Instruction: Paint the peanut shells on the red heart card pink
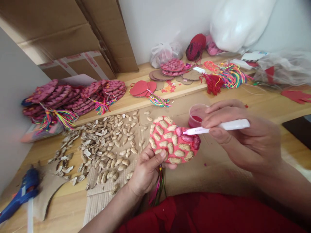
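My left hand (148, 168) grips the lower edge of a round red disc (167, 138) covered with glued peanut shells, thumb on its front. A tassel (157, 187) of coloured cords hangs below the disc. Between the fingers of my right hand (243, 139) is a white marker pen (218, 127), its tip touching the disc's upper right. Several shells there are pink; the others keep their tan colour. Just behind the pen stands a small clear cup (196, 115) with dark pink liquid in it, partly hidden by my right fingers.
Loose peanut shells (107, 149) cover cardboard on the left, near a blue glue gun (23, 194). Stacked pink peanut discs (73, 97) with tassels, red discs (143, 88), coloured cords (230, 74) and yarn (196, 48) line the back. A big cardboard box (73, 32) stands far left.
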`<state>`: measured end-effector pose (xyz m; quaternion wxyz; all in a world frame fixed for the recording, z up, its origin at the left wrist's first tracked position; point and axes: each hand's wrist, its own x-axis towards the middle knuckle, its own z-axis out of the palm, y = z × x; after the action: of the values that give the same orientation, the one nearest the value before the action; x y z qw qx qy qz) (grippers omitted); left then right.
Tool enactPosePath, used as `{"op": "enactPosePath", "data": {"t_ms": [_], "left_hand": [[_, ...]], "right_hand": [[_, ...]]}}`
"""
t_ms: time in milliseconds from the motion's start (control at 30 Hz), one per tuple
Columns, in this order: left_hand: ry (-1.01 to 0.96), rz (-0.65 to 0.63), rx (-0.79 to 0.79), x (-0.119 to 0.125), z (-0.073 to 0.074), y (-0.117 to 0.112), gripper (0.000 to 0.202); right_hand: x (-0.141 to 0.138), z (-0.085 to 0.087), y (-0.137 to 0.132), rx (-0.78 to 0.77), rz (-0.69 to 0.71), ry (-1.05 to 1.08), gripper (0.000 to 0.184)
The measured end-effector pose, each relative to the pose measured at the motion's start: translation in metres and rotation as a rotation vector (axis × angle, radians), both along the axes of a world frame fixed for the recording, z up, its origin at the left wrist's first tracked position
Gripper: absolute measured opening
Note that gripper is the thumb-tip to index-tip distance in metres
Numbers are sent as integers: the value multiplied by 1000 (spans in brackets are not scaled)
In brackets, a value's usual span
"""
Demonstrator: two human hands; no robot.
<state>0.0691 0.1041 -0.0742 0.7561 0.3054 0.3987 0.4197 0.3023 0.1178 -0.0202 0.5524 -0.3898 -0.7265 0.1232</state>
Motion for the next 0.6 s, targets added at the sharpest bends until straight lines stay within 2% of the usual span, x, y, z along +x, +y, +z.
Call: {"op": "enactPosePath", "data": {"t_ms": [100,433,600], "left_hand": [[-7,3,1,0,1,0,46],[-12,-29,18,-1,-1,0,31],[-7,-25,27,-1,-1,-1,31]], "right_hand": [[0,0,0,1,15,-11,19],[-1,1,1,15,4,81,24],[-1,2,0,-3,2,104,24]]}}
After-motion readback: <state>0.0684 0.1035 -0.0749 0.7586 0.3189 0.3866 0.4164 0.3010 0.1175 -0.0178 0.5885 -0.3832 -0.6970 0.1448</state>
